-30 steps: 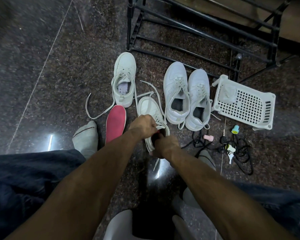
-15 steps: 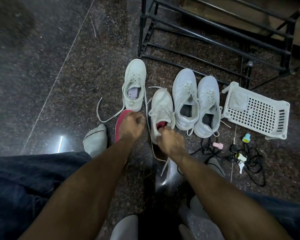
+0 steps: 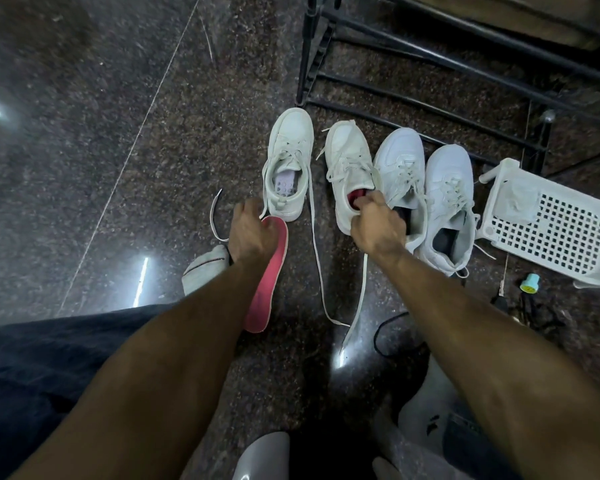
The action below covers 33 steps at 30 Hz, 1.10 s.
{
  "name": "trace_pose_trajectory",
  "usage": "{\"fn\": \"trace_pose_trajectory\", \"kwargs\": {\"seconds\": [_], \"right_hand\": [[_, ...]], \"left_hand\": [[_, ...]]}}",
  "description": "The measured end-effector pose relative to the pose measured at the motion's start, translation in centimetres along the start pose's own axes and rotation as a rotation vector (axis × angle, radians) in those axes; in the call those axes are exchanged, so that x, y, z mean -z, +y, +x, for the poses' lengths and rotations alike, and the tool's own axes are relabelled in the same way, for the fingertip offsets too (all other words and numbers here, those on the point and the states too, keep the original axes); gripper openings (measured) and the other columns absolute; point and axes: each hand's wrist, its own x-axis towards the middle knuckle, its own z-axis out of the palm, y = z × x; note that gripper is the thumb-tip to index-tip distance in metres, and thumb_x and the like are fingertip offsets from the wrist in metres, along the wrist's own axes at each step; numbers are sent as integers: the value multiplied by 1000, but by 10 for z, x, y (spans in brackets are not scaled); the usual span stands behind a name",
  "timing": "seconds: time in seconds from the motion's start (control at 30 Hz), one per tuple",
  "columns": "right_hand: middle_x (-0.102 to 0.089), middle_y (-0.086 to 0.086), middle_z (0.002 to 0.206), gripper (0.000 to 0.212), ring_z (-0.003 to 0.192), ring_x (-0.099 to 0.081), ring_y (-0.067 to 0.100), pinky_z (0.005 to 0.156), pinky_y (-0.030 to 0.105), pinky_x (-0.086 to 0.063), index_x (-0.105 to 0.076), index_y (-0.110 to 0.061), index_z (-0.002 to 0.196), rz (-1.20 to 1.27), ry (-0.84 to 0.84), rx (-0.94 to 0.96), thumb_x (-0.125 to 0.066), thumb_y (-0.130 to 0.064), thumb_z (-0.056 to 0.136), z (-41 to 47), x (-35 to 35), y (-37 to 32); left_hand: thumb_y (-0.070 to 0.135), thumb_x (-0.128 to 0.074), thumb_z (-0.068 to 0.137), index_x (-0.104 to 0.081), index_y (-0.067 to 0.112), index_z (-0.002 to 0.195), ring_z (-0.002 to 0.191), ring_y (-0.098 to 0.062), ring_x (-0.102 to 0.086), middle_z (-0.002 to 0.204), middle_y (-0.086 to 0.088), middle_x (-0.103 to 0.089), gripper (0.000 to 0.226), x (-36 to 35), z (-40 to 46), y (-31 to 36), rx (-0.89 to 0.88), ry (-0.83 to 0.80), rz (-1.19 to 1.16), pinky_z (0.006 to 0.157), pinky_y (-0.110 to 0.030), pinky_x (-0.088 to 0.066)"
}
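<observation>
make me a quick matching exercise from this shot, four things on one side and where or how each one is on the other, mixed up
Things
1. loose red insole
2. leftmost shoe
3. second shoe from the left
4. white basket

Place or state
A. right hand grips its heel
B. far right, beside the black rack
C. lilac perforated footbed shows inside
D. held by the left hand

Pairs: 1-D, 2-C, 3-A, 4-B
</observation>
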Motion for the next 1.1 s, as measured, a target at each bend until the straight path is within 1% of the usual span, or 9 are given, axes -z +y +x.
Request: {"fn": "trace_pose_trajectory", "kwargs": {"seconds": [0.1,0.27,0.37,0.5,0.67,0.8,0.9,1.0,1.1], "right_hand": [[-47,7,120,29,94,-58,27,75,40,-50,-56,-14,122,49,155,177,-50,-18,94,-36,-11,-7],[-46,7,134,43,111,-57,34,84,42,-49,-46,-26,136,13,-381,511,-50,-29,93,-93,-69,-42],[-46,9,131,55,115,-55,34,94,41,-46,-40,-35,141,208,-545,345,-57,-36,89,-119,-103,-70],[-45,12,130,56,118,-55,29,102,32,-42,-53,-18,136,517,-578,115,-69,-28,84,-130,-126,-90],[-65,18,111,27,105,-62,31,92,35,-48,-73,-8,106,560,-484,-49,-67,-23,84,-113,-117,-83],[-74,9,94,27,92,-68,29,75,29,-49,-76,-17,94,453,-382,-209,-62,-38,86,-117,-100,-31],[-72,11,94,37,92,-68,31,77,32,-51,-72,-16,89,310,-371,-307,-59,-50,83,-129,-86,9],[-66,6,111,40,105,-63,29,85,35,-48,-65,-22,106,180,-383,-305,-61,-54,82,-146,-79,30],[-52,1,124,69,116,-53,26,89,42,-46,-44,-24,128,79,-317,-192,-65,-63,75,-164,-84,29]], "left_hand": [[4,-51,81,-51,21,134,109,-33,-54,124,-11,-50,55,7,10,7,-263,12,90,83,-46,-50],[10,-51,81,-50,24,136,129,-33,-37,140,-7,-43,57,7,20,15,-455,-223,438,89,-52,-48],[12,-49,82,-44,21,141,137,-31,-27,143,-4,-43,60,7,21,17,-432,-293,457,96,-54,-45],[10,-49,82,-47,20,141,138,-30,-26,143,0,-45,60,11,24,18,-407,-324,389,102,-52,-41],[11,-49,82,-50,18,139,136,-32,-28,140,-2,-48,57,9,24,17,-404,-327,358,104,-52,-40],[14,-48,86,-54,23,134,128,-33,-33,132,-1,-53,49,6,8,24,-363,-286,412,97,-48,-43],[18,-52,87,-62,25,123,118,-31,-40,120,-1,-60,38,1,-16,28,-321,-234,433,92,-43,-45],[26,-50,88,-67,25,109,114,-28,-42,111,2,-65,27,-7,-44,24,-300,-203,473,89,-40,-45],[29,-48,87,-69,25,96,108,-25,-45,99,2,-68,23,-14,-70,19,-276,-182,444,81,-35,-42]]}}
